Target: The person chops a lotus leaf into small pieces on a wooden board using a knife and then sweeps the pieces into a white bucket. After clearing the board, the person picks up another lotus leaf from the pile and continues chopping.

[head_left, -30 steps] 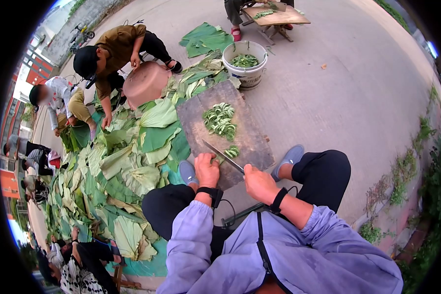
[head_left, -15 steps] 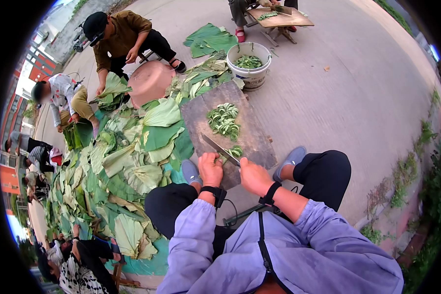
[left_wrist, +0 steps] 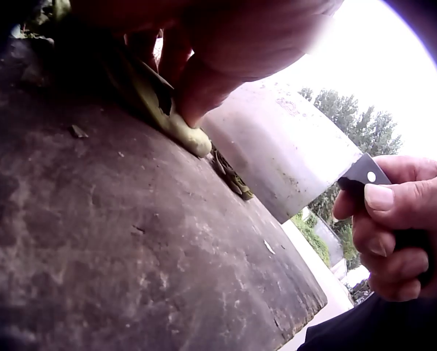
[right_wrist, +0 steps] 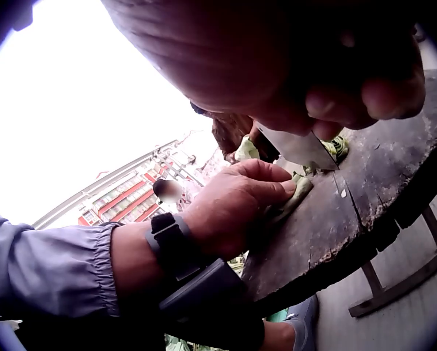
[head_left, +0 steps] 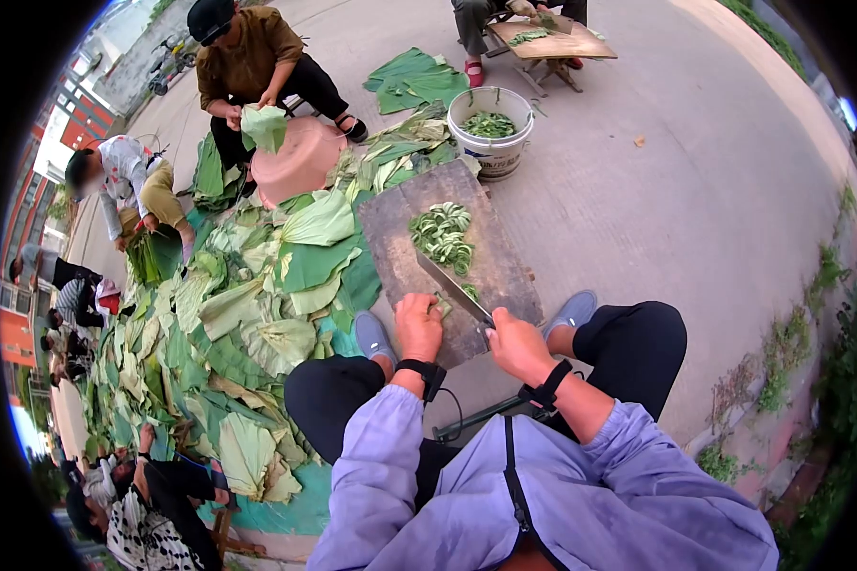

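Observation:
My left hand presses and pinches a rolled green leaf against the worn wooden board. My right hand grips the dark handle of a cleaver. In the left wrist view the broad cleaver blade stands just beyond the left fingertips, past the cut end of the roll. Dark leaf shreds lie by its lower edge. A heap of sliced leaf strips sits farther up the board. The right wrist view shows the left hand bent over the roll.
Large green leaves cover the ground to the left. A white bucket with cut leaves stands beyond the board. Near a pink basin, a person in brown sits. Another person works at a small table at the back.
The cleaver has shifted slightly right, away from the left hand, and shows more of its blade. The person in brown has straightened up and now holds a leaf near the basin.

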`<move>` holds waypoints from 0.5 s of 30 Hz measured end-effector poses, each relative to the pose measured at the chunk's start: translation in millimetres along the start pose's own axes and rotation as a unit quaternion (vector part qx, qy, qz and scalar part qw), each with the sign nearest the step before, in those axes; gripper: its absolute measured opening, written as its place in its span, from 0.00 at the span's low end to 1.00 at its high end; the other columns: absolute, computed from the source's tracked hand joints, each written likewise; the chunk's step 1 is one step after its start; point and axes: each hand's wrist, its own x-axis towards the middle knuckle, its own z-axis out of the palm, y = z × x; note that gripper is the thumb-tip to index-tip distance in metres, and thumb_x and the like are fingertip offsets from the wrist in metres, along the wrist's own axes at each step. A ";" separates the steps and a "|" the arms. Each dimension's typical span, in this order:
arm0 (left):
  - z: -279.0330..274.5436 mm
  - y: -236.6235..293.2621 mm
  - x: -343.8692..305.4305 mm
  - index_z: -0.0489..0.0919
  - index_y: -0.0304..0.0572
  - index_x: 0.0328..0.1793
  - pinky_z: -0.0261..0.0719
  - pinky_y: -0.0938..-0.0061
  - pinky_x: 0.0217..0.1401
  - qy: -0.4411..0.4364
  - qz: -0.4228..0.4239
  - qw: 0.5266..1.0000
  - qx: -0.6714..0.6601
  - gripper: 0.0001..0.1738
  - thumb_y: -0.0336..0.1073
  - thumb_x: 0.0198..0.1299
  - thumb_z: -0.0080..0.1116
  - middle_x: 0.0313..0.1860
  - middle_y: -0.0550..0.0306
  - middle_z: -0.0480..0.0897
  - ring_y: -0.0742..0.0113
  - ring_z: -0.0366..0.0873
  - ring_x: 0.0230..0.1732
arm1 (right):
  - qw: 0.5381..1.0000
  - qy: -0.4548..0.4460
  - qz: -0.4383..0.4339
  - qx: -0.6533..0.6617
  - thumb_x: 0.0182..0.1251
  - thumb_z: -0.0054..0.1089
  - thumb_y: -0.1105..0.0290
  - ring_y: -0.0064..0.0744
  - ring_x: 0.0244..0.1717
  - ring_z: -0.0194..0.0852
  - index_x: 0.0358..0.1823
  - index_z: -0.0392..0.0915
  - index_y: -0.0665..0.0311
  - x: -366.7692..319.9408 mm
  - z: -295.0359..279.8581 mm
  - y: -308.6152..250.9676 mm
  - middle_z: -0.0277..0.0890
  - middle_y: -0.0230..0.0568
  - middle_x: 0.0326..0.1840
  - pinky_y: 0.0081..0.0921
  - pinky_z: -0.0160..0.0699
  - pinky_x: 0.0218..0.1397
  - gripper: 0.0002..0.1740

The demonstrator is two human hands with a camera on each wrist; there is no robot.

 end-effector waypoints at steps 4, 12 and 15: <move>3.8 5.1 4.5 0.86 0.43 0.45 0.78 0.52 0.60 -0.020 -0.016 1.000 0.005 0.11 0.28 0.55 0.73 0.46 0.50 0.84 0.42 0.79 0.54 | 1.000 0.009 -0.020 -0.014 0.80 0.58 0.65 0.72 0.45 0.86 0.50 0.70 0.70 -7.4 -6.9 -0.3 0.85 0.65 0.46 0.65 0.82 0.51 0.14; 5.2 5.4 7.2 0.86 0.43 0.44 0.78 0.52 0.58 -0.018 -0.014 1.000 -0.008 0.11 0.27 0.54 0.74 0.44 0.50 0.84 0.42 0.80 0.53 | 0.999 0.003 -0.037 -0.034 0.79 0.59 0.65 0.69 0.43 0.87 0.50 0.71 0.69 -17.6 -8.5 -0.7 0.85 0.63 0.45 0.63 0.83 0.47 0.13; 5.8 5.2 7.5 0.86 0.46 0.43 0.80 0.52 0.57 -0.009 -0.004 1.000 0.002 0.12 0.26 0.53 0.73 0.44 0.52 0.84 0.43 0.80 0.52 | 0.999 0.003 -0.042 -0.034 0.79 0.59 0.65 0.69 0.43 0.88 0.50 0.71 0.70 -18.4 -10.0 0.2 0.85 0.63 0.45 0.62 0.83 0.47 0.13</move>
